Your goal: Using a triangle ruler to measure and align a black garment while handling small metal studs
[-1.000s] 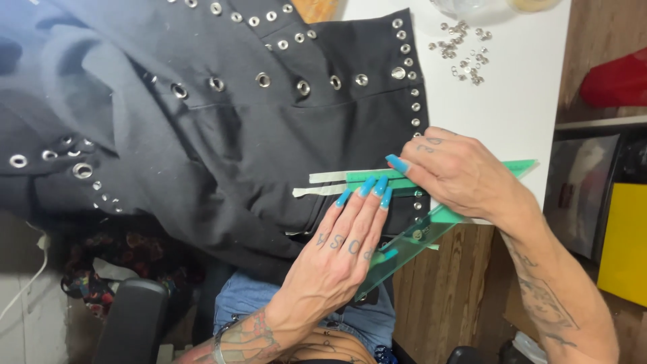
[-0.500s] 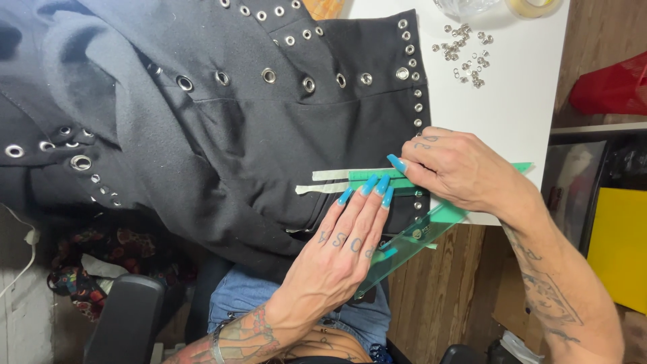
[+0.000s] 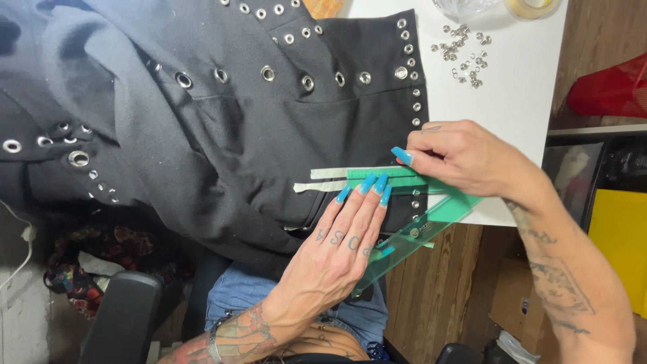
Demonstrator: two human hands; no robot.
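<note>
L hand flat, open on green ruler; R hand pinching ruler over black garment.

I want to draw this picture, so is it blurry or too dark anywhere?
Head view: mostly sharp and evenly lit; the left hand, right hand and green ruler are clear. The black garment swallows fold detail, and the white table looks bright, with soft shadows.

White table, wooden floor, black chair, perhaps yellow bin
</note>
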